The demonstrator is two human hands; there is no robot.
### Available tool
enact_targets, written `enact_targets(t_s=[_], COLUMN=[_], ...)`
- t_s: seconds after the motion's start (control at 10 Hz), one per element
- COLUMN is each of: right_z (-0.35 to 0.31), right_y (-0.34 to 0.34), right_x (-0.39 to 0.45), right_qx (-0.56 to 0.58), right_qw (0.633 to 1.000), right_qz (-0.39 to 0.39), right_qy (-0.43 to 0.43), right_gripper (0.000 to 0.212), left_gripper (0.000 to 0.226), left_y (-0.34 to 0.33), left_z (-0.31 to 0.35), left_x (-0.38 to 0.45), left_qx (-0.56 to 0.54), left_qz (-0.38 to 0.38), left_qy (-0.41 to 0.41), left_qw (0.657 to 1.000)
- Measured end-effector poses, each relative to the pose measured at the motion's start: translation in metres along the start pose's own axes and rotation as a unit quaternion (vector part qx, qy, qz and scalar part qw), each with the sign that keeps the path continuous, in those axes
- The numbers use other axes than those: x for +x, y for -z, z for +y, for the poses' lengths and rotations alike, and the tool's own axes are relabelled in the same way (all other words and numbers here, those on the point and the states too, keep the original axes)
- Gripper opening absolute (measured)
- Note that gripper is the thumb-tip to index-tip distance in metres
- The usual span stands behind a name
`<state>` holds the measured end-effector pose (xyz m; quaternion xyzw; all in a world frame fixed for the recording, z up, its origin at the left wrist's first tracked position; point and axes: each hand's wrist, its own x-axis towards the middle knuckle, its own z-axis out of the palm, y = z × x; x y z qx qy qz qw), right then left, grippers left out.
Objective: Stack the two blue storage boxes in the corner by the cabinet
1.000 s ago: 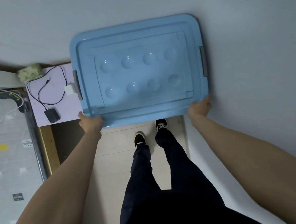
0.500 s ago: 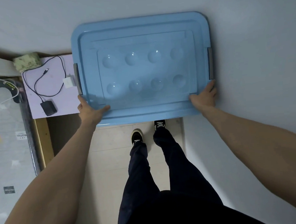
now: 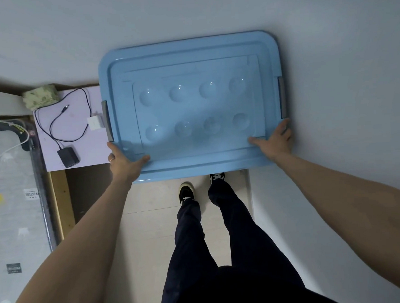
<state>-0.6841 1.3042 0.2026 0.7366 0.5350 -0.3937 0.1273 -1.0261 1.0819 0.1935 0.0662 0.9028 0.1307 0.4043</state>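
dim, even light w/ small glints on lid [image 3: 191, 105], wide-angle edge warp.

Blue storage box [image 3: 191, 105], seen from above, lid on. Lid is pale blue plastic with rounded corners, stepped raised borders and eight round dimples in two rows of four. Grey latch [image 3: 106, 120] at left short end, another grey latch [image 3: 282, 97] at right. Sits level, far long edge close to the wall, right end beside the side wall.

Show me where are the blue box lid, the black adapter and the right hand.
blue box lid [image 3: 191, 107]: head view, dimpled centre panel.
black adapter [image 3: 68, 156]: head view, top face.
right hand [image 3: 275, 142]: head view, back of the hand.
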Motion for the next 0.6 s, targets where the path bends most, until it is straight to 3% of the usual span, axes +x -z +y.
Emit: enact_targets(t_s=[0.4, 0.5, 0.6], right_z=[-0.02, -0.036, -0.05], right_y=[0.012, 0.015, 0.021], right_x=[-0.008, -0.017, -0.043], right_qx=[0.017, 0.023, -0.014], right_qw=[0.998, 0.998, 0.998], right_qz=[-0.001, 0.045, 0.065], right_qy=[-0.056, -0.037, 0.005], right_gripper=[0.133, 0.119, 0.104], left_gripper=[0.12, 0.093, 0.036], left_y=[0.017, 0.02, 0.034], left_z=[0.024, 0.04, 0.054], left_x=[-0.018, -0.037, -0.066], left_qx=[0.067, 0.081, 0.094], left_qz=[-0.006, 0.02, 0.026], left_qy=[0.026, -0.014, -0.063], left_qw=[0.997, 0.996, 0.993])
